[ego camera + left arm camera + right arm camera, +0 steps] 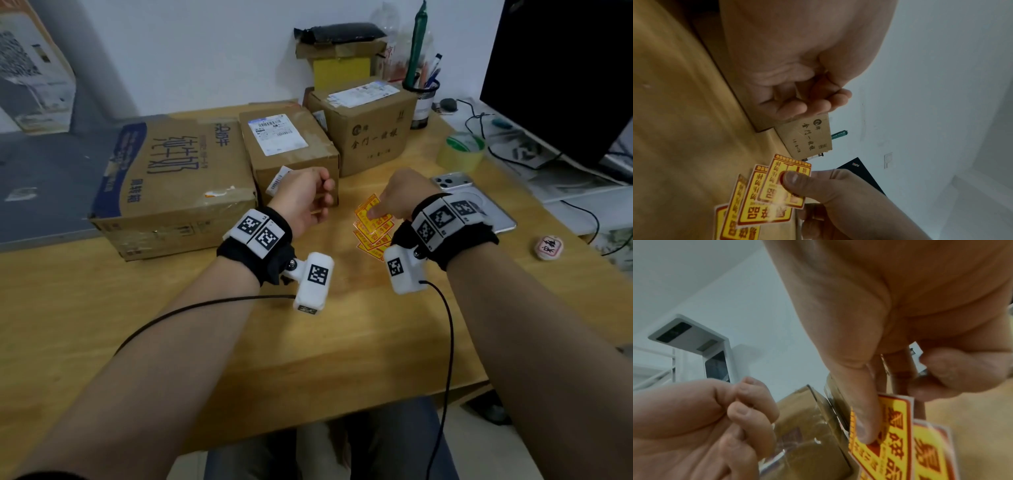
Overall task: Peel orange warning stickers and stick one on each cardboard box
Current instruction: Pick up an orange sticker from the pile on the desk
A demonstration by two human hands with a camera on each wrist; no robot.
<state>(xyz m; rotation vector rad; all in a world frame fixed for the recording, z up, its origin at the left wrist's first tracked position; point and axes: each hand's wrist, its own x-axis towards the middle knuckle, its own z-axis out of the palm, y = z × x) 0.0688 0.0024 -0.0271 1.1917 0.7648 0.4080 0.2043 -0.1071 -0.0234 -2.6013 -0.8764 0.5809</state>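
The right hand (399,195) has its thumb (795,178) pressed on the top sticker (785,181) of a fanned pile of orange-and-yellow warning stickers (373,228) lying on the wooden surface (308,342), just in front of the boxes. From the wrist view the sticker looks pinched between thumb and a finger beneath, one edge lifted off the pile. The left hand (305,198) hovers beside it, fingers curled in loosely and holding nothing, close to the front of the middle box (291,150).

I'd say this is the pick-up step: one sticker is being taken from the pile, and no box shows an orange sticker yet. The next move likely calls for the left hand to catch a corner so the backing can be peeled away, then the sticker pressed onto a box.

Counting: three cardboard boxes stand in a row, a large printed one (171,185) on the left, the middle one with a white shipping label, and a third (370,126) on the right. Another small box sits behind them. The stickers number about four or five; the overlap makes it hard to be sure.
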